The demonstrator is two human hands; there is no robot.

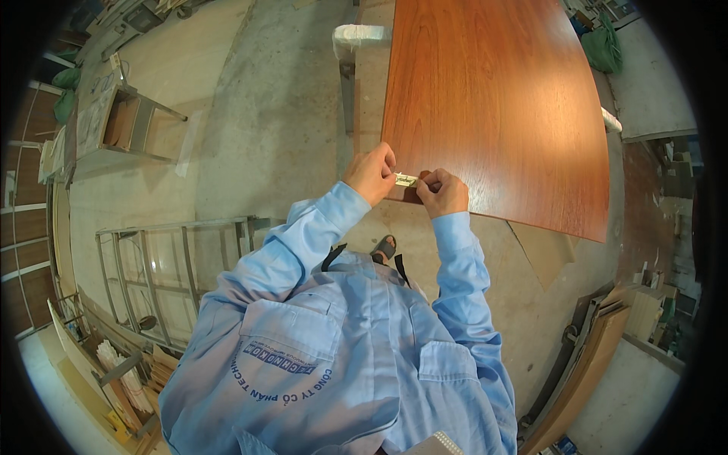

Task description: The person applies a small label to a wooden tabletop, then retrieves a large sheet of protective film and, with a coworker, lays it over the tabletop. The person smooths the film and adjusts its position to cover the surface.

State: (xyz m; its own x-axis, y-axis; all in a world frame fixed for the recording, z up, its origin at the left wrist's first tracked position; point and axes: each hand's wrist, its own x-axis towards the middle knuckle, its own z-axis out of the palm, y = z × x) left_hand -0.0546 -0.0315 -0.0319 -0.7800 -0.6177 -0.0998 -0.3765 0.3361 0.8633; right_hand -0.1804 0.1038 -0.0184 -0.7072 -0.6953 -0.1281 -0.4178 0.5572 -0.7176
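A small pale label with dark print is stretched between my two hands, over the near left corner of a glossy reddish-brown wooden board. My left hand pinches its left end, thumb and fingers pressed together. At the other end, my right hand has its fingertips closed on the strip. Both hands are at the board's near edge; whether the label touches the surface I cannot tell. Fingers cover both ends of it.
A plastic-wrapped support bar juts out left of the board. On the left stand a metal frame rack and a small table. Wooden panels lean at the lower right. A sandalled foot is below my hands.
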